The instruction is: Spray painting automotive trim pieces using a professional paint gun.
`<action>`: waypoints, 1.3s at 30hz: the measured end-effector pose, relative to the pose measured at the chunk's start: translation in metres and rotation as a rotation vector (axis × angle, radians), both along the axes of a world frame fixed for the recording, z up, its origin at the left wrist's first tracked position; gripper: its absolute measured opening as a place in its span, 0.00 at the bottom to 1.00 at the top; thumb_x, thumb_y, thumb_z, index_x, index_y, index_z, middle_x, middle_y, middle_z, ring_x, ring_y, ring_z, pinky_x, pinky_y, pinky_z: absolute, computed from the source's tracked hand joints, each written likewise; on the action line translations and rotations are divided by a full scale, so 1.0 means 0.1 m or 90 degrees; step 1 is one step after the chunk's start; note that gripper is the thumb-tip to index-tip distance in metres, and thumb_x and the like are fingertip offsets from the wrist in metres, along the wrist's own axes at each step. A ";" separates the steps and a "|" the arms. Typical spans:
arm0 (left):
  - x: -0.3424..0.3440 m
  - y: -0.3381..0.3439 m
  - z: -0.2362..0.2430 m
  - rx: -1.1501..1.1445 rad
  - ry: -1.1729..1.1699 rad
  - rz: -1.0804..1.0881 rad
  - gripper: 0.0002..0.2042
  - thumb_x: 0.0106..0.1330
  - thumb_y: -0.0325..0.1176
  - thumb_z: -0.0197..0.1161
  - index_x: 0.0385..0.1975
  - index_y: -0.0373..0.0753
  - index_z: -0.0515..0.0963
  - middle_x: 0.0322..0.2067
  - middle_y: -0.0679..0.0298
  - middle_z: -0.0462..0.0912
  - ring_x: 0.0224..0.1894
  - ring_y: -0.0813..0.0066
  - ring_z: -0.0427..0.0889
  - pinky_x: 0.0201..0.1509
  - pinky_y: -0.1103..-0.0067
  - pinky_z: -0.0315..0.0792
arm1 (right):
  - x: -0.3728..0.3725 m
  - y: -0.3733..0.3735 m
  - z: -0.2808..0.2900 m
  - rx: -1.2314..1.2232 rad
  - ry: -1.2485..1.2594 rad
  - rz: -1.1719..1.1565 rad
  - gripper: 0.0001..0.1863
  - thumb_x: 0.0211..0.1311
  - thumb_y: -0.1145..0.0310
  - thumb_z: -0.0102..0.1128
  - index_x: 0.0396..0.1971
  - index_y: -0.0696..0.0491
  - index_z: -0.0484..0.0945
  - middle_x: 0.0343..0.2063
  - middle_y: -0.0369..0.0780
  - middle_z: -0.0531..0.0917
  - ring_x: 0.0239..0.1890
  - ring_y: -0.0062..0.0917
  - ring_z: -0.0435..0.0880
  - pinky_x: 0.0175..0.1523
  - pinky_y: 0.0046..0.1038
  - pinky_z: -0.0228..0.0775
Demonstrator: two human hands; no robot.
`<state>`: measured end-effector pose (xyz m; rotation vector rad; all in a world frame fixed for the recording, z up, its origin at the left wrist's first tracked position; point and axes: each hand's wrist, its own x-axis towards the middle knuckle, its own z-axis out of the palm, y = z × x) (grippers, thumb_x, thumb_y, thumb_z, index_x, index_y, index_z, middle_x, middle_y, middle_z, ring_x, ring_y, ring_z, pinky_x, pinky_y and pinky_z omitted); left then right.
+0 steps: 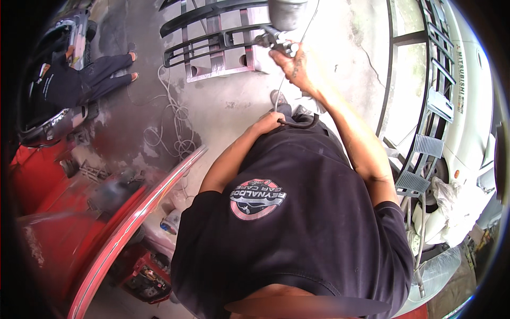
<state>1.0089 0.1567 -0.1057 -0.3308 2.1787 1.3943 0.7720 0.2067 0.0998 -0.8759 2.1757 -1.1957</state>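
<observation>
My right hand (300,69) is raised ahead of me, closed around a metal spray gun (277,42). A grey cup (287,13) sits on top of the gun. Just beyond and to its left, dark slatted car grille panels (212,43) rest on a stand. Close to my waist, my left hand (268,122) is closed on a dark hose (302,125) that curves toward my right side. A thin pale line runs up from near the left hand toward the gun.
Loose pale hose coils (178,125) lie on the floor at left. A red car panel (143,212) stands close on my left. Another person (69,82) works at a dark vehicle, far left. A metal rack (425,122) and a white vehicle (470,106) line the right.
</observation>
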 end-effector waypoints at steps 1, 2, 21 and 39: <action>0.00 -0.07 -0.04 0.010 0.007 0.001 0.07 0.61 0.30 0.64 0.37 0.37 0.82 0.35 0.55 0.86 0.40 0.59 0.85 0.46 0.68 0.75 | 0.03 -0.09 0.14 -0.004 -0.024 0.063 0.31 0.64 0.49 0.69 0.51 0.62 0.76 0.26 0.38 0.86 0.18 0.17 0.76 0.31 0.26 0.75; 0.01 -0.14 -0.07 0.017 0.014 0.005 0.08 0.61 0.34 0.64 0.36 0.39 0.83 0.34 0.53 0.86 0.40 0.55 0.85 0.46 0.67 0.75 | 0.05 -0.18 0.32 -0.001 -0.018 0.074 0.31 0.64 0.49 0.69 0.51 0.62 0.76 0.26 0.38 0.86 0.18 0.17 0.76 0.31 0.26 0.75; -1.44 -0.51 -0.23 0.069 0.004 0.190 0.14 0.65 0.39 0.64 0.44 0.37 0.81 0.43 0.51 0.86 0.49 0.55 0.84 0.53 0.67 0.74 | -1.75 -1.33 0.93 0.039 0.061 0.486 0.30 0.64 0.53 0.69 0.55 0.63 0.80 0.25 0.48 0.86 0.28 0.30 0.86 0.42 0.34 0.78; -2.95 0.33 0.09 0.082 -0.153 0.530 0.14 0.67 0.36 0.61 0.48 0.38 0.81 0.47 0.49 0.85 0.52 0.52 0.83 0.56 0.65 0.74 | -2.73 -2.37 0.47 -0.120 0.056 0.856 0.22 0.68 0.59 0.64 0.54 0.60 0.82 0.17 0.51 0.80 0.22 0.37 0.84 0.35 0.36 0.76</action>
